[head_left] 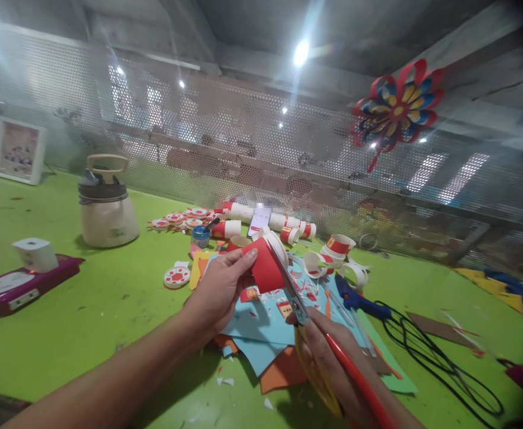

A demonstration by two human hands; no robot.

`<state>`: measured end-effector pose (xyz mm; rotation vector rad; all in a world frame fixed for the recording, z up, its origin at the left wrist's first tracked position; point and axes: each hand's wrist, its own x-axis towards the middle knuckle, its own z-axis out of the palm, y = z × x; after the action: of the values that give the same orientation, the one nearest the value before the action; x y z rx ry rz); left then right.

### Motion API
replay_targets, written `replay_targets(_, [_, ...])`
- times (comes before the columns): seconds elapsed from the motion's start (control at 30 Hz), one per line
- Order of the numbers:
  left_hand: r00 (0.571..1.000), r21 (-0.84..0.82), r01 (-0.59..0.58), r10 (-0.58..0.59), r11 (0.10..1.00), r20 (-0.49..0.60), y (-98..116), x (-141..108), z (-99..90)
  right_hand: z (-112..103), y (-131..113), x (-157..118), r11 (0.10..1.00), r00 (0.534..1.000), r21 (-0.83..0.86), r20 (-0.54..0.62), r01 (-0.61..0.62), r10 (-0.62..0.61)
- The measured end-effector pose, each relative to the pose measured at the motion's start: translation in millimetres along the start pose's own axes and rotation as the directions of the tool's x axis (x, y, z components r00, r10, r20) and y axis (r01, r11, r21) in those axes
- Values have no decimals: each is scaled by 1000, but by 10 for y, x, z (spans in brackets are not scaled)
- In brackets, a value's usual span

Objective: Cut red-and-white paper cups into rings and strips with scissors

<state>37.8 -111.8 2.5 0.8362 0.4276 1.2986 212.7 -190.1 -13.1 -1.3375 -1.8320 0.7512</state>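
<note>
My left hand (216, 286) is closed around a red paper cup (268, 269), its thumb on the red side and its white rim turned away to the right. My right hand (330, 342) grips a pair of scissors (293, 295) with red and yellow handles. The blades point up and lie against the cup's edge; whether they bite into the paper is hard to tell. Beneath both hands are blue paper sheets (261, 328) with red and white scraps, and orange paper (283, 369) sticks out below.
A blue glue gun (364, 299) with a black cord (440, 363) lies to the right. Cut cups (337, 247), a phone (260, 220) and a blue jar (200, 236) stand behind. At left are a kettle-like jug (109, 217) and a purple power strip (28, 286). A paper flower (399, 110) hangs above.
</note>
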Motion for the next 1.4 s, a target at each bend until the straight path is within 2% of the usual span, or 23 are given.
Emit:
replay_targets(0.13, [1000, -13, -4, 4, 1000, 16, -12, -5, 4, 8, 4, -10, 998, 1000, 57, 17, -27, 26])
replay_targets(0.33, [1000, 12, -7, 7, 1000, -3, -7, 6, -10, 11, 0, -29, 998, 999, 27, -2, -49, 49])
replay_targets(0.53, [1000, 39, -2, 1, 999, 12, -7, -9, 7, 2, 28, -5, 999, 999, -37, 12, 31, -31])
replay_targets(0.7, [999, 58, 16, -18, 998, 45, -20, -34, 24, -7, 25, 0, 1000, 1000, -8, 6, -14, 14])
replay_targets(1.2, [998, 73, 44, -47, 996, 36, -23, -49, 25, -12, 0, -6, 1000, 1000, 8, -12, -6, 6])
replay_targets(1.4, [998, 61, 42, -45, 997, 37, -33, -48, 20, -13, -19, -24, 999, 998, 26, -44, -41, 42])
